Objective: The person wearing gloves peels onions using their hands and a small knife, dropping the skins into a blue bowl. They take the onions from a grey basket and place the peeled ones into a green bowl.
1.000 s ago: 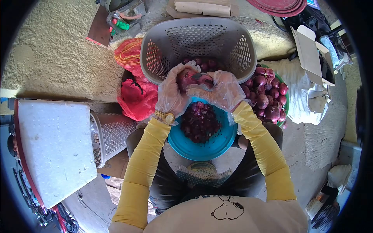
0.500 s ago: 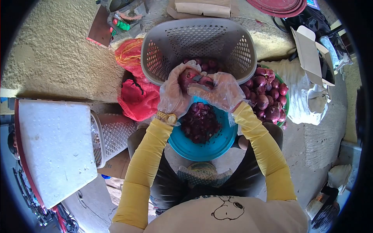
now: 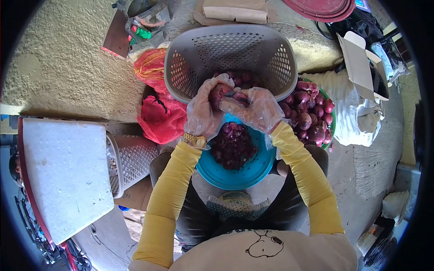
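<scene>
Both my hands wear clear plastic gloves and meet above the front rim of a grey-brown plastic basket. My left hand is closed around a red onion. My right hand is closed on what looks like a small knife, its short dark blade against the onion; the grip is mostly hidden. Red onions lie inside the basket. Below my hands stands a blue basin with a heap of dark red onion skins or small onions.
At the right, a green-rimmed tub holds several red onions beside a white sack. Red mesh sacks lie left of the basket. A white foam lid and another basket stand at the left.
The hands stay together over the basket rim, with the onion turned slightly and less of the dark blade showing. The whole view has shifted a little.
</scene>
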`<state>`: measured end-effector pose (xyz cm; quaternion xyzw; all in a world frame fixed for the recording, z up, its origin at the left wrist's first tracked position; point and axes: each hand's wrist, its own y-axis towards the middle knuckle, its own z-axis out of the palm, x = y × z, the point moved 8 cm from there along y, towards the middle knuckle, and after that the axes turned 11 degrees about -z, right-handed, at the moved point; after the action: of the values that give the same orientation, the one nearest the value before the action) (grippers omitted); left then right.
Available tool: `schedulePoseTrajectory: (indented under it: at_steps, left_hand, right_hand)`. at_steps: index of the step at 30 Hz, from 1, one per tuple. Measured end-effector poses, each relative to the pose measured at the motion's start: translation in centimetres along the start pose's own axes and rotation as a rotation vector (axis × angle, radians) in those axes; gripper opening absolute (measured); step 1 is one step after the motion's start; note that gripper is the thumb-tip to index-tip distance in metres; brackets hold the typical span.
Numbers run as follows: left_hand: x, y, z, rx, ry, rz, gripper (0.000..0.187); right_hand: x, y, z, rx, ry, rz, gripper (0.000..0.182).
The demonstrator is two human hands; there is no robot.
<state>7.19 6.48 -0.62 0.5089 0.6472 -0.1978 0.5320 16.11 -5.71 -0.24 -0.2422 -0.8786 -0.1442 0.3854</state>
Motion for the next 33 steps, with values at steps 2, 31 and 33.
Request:
schedulePoseTrajectory:
  at_steps: [2,31,33]
  left_hand:
    - [-0.4,0.0,0.1,0.016,-0.044,0.023,0.046]
    - [3.0,0.7,1.6,0.112,-1.414,-0.791,0.035]
    - [3.0,0.8,1.4,0.137,-1.433,-0.778,0.035]
  right_hand:
    - [0.1,0.0,-0.2,-0.007,0.018,0.003,0.075]
    - [2.5,-0.5,1.2,0.200,-0.417,-0.338,0.064]
    - [2.4,-0.8,2.5,0.373,-0.438,-0.331,0.065]
